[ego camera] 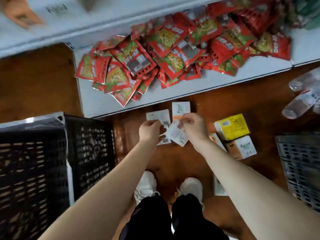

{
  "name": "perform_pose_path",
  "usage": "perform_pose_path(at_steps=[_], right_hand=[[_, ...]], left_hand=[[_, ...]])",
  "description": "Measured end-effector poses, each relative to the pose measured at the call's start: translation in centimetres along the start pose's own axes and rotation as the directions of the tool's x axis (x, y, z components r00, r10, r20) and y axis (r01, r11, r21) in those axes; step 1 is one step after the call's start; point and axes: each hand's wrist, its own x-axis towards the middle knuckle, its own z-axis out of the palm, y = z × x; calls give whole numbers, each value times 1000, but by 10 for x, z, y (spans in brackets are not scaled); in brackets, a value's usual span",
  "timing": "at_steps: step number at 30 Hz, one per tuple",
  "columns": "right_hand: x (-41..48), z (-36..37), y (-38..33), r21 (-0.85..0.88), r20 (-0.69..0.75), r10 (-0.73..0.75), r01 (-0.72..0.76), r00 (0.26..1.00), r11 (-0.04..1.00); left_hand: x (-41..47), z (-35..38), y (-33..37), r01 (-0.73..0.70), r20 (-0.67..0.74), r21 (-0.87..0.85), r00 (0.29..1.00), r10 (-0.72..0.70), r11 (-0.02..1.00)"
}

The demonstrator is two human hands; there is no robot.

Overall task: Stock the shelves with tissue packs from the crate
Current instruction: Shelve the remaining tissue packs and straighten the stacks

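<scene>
My left hand (150,131) and my right hand (194,127) are side by side above the brown floor, both curled around a small white tissue pack (177,134) held between them. More tissue packs lie on the floor: a white one (158,116), a white-and-orange "Facial" pack (181,108), a yellow pack (232,126) and another "Facial" pack (241,147). A black slatted crate (52,161) stands at the left. The white lower shelf (216,82) lies just beyond my hands.
The shelf holds a heap of red snack packets (164,54). A grey crate (301,163) sits at the right edge. Clear plastic bottles (301,99) lie on the floor at the upper right. My white shoes (147,184) stand below my hands. An upper shelf (69,19) crosses the top.
</scene>
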Motion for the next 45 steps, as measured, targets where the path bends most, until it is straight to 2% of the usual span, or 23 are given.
perform_pose_path(at_steps=[3,6,8,11,12,14,16,20,24,26,29,32,36,39,41,45], right_hand=[[47,4,43,-16,-31,-8,7,999,1000],[102,10,79,-84,-94,-30,22,995,996],[140,13,96,-141,-145,-59,39,988,989],[187,17,105,-225,-159,-92,55,983,973],[201,18,105,-254,-143,-103,64,984,965],[222,20,101,-290,-96,-94,63,991,955],[236,25,98,-246,-35,-34,25,999,969],[248,32,103,-131,43,32,-26,999,991],[239,25,107,-77,18,77,-75,997,994],[226,20,103,-24,29,76,-75,997,997],[201,7,91,9,56,18,-19,998,1000],[165,-7,73,8,85,-99,99,991,995],[113,-22,50,173,152,-208,181,966,968],[81,-29,31,286,173,-271,214,947,934],[62,-31,14,319,164,-328,264,930,910],[24,-26,-21,329,167,-425,357,889,874]], left_hand=[[57,22,-26,-112,47,194,993,105,975],[112,49,-43,-265,120,424,964,237,866],[148,65,-46,-384,229,627,922,311,678],[190,82,-43,-472,378,835,866,328,284],[201,87,-41,-474,396,853,861,319,219],[218,94,-40,-479,419,864,855,306,155],[230,99,-40,-480,420,859,860,291,178],[234,103,-43,-481,405,810,873,273,335],[225,97,-48,-480,403,728,877,261,489],[217,92,-50,-487,415,696,873,257,528],[201,81,-48,-529,447,641,846,290,556],[176,64,-40,-570,504,598,814,288,564],[133,31,-17,-574,608,642,785,120,508],[100,7,4,-546,654,583,754,50,602],[79,-10,16,-541,630,521,765,130,661],[40,-43,36,-579,481,292,777,407,761]])
